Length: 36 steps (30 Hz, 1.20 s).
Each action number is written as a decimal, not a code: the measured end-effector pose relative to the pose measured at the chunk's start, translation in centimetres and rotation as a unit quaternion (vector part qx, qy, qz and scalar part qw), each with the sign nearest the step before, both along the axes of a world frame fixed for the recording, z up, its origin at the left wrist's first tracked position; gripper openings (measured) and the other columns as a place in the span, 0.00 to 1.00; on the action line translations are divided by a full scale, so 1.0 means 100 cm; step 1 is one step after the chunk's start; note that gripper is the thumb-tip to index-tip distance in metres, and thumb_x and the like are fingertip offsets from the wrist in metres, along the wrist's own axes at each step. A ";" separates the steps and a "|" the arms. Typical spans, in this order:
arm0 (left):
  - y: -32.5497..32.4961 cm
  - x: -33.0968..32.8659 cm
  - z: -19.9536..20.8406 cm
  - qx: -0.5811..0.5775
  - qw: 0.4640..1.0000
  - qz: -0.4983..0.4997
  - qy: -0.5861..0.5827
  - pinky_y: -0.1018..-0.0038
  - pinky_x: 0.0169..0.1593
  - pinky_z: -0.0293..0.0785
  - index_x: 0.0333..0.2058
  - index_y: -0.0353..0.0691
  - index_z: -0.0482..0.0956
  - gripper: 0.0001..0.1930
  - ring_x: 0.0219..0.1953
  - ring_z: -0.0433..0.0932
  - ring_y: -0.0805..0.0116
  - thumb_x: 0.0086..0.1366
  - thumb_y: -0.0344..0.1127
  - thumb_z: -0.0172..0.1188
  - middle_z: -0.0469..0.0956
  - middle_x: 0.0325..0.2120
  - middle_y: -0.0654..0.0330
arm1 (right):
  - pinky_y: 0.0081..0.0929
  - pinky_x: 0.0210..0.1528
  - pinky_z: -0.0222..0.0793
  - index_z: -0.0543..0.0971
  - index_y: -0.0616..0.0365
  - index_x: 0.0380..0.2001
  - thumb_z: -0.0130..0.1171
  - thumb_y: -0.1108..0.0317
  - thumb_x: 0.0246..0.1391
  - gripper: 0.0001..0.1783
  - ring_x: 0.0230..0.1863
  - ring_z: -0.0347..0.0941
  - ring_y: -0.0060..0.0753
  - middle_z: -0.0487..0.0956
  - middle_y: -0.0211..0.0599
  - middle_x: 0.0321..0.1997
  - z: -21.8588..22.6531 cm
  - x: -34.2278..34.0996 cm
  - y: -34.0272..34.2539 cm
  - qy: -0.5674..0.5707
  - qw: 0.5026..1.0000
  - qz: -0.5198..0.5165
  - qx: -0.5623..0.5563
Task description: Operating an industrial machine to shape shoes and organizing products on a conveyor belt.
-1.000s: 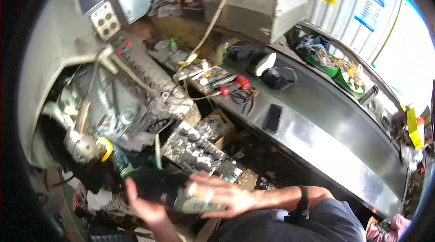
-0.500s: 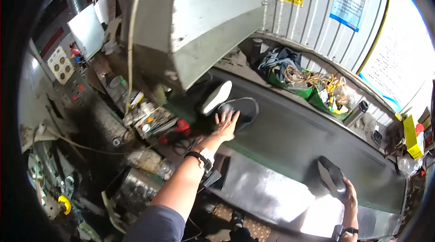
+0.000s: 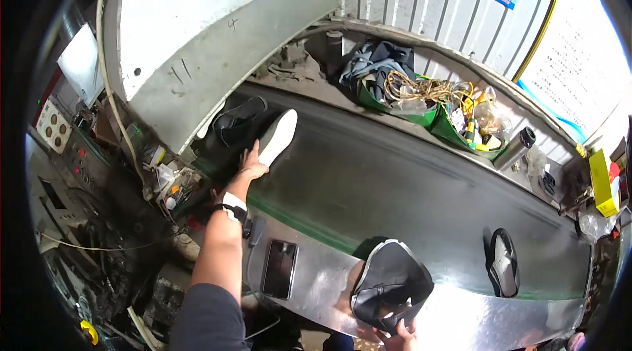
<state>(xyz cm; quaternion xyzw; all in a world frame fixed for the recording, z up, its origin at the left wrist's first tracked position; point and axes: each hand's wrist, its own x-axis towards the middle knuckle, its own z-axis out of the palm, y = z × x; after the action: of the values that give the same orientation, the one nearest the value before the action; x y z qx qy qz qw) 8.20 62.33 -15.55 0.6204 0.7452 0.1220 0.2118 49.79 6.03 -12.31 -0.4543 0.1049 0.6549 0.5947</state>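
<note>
My left hand (image 3: 250, 165) is closed on the near end of a white-soled shoe (image 3: 280, 135), which is tipped so its sole shows. Just left of it, a black shoe (image 3: 242, 119) lies on the dark conveyor belt (image 3: 395, 173), partly under the metal hood. At the lower edge, my right hand (image 3: 399, 338) grips a black shoe upper (image 3: 393, 278) by its near end, above the metal ledge. The upper's inside and pale edge show. Another black shoe with a grey inside (image 3: 503, 263) rests on the belt at the right.
A phone (image 3: 280, 269) lies on the metal ledge (image 3: 316, 278). The large metal hood (image 3: 217, 55) overhangs the belt's far left end. Behind the belt are green bins (image 3: 401, 111) of cloth, rope and scraps, and a dark cylinder (image 3: 515, 148). A yellow box (image 3: 602, 183) stands far right.
My view has shifted. The left hand has gone from spread over a black shoe to gripping the white-soled one. My right hand has left the right-hand shoe and now holds a black upper.
</note>
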 end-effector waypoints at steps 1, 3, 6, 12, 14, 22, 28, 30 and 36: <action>-0.009 0.035 -0.011 0.000 1.000 -0.025 -0.010 0.53 0.70 0.59 0.73 0.55 0.51 0.57 0.68 0.58 0.41 0.46 0.40 0.77 0.57 0.66 0.44 | 0.66 0.62 0.69 0.49 0.41 0.75 0.62 0.62 0.63 0.45 0.71 0.59 0.59 0.58 0.46 0.76 -0.008 0.007 -0.016 -0.011 0.999 -0.005 -0.031; -0.056 0.107 0.005 0.007 0.997 -0.073 -0.010 0.53 0.69 0.58 0.70 0.58 0.60 0.51 0.66 0.59 0.41 0.46 0.34 0.75 0.61 0.63 0.45 | 0.58 0.58 0.73 0.58 0.42 0.69 0.55 0.44 0.64 0.36 0.62 0.70 0.49 0.67 0.41 0.67 0.009 0.018 -0.031 0.001 0.996 -0.011 0.085; -0.174 0.122 0.094 0.208 0.941 -0.251 0.095 0.57 0.65 0.66 0.59 0.46 0.75 0.38 0.63 0.62 0.47 0.44 0.25 0.71 0.63 0.60 0.46 | 0.58 0.61 0.69 0.72 0.50 0.61 0.43 0.50 0.72 0.24 0.61 0.71 0.48 0.78 0.42 0.58 0.049 0.023 -0.015 0.071 0.989 -0.051 0.120; -0.369 0.186 0.110 0.277 0.769 -0.574 -0.047 0.56 0.61 0.70 0.42 0.43 0.79 0.18 0.60 0.65 0.52 0.50 0.26 0.66 0.65 0.57 0.49 | 0.60 0.63 0.64 0.67 0.42 0.62 0.45 0.49 0.72 0.21 0.65 0.69 0.37 0.72 0.31 0.66 0.026 0.053 -0.008 -0.139 0.987 -0.063 0.054; -0.441 0.204 0.078 0.337 0.697 -0.629 -0.065 0.55 0.61 0.68 0.40 0.47 0.78 0.13 0.58 0.66 0.55 0.54 0.31 0.65 0.68 0.54 0.52 | 0.59 0.64 0.63 0.64 0.43 0.66 0.47 0.47 0.71 0.26 0.65 0.69 0.37 0.73 0.31 0.65 0.046 0.052 -0.001 -0.288 0.956 -0.007 0.054; -0.411 0.247 0.096 -0.323 0.661 0.009 -0.677 0.61 0.53 0.74 0.42 0.41 0.83 0.28 0.41 0.81 0.63 0.69 0.63 0.54 0.83 0.38 0.58 | 0.40 0.52 0.72 0.70 0.54 0.63 0.63 0.67 0.60 0.28 0.44 0.80 0.37 0.82 0.36 0.44 0.110 0.013 -0.070 -0.605 0.741 0.290 0.042; -0.334 0.262 0.052 -0.297 0.863 -0.134 -0.387 0.66 0.47 0.76 0.37 0.33 0.84 0.15 0.41 0.82 0.65 0.65 0.42 0.66 0.85 0.36 0.56 | 0.61 0.74 0.50 0.80 0.52 0.51 0.61 0.70 0.51 0.21 0.42 0.78 0.37 0.77 0.31 0.31 0.061 -0.070 -0.088 -0.827 0.363 0.377 0.206; -0.328 0.267 0.035 -0.127 0.927 -0.160 -0.315 0.64 0.42 0.76 0.34 0.35 0.85 0.13 0.37 0.83 0.60 0.65 0.41 0.65 0.85 0.31 0.53 | 0.58 0.72 0.56 0.81 0.51 0.52 0.63 0.74 0.46 0.25 0.51 0.73 0.49 0.75 0.41 0.43 0.036 -0.070 -0.082 -0.822 0.409 0.309 0.249; -0.330 0.273 0.011 0.063 0.965 -0.150 -0.204 0.55 0.46 0.77 0.32 0.35 0.83 0.16 0.40 0.82 0.42 0.65 0.44 0.61 0.83 0.33 0.44 | 0.44 0.69 0.59 0.60 0.63 0.69 0.78 0.67 0.44 0.52 0.71 0.58 0.63 0.63 0.60 0.69 0.014 -0.086 -0.040 -0.729 0.661 0.050 0.168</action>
<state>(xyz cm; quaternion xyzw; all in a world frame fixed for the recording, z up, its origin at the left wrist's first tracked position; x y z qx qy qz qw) 35.49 29.37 -14.45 0.6993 0.5753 0.2594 0.3358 41.15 2.03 -10.94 -0.6833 -0.4971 0.1490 0.5136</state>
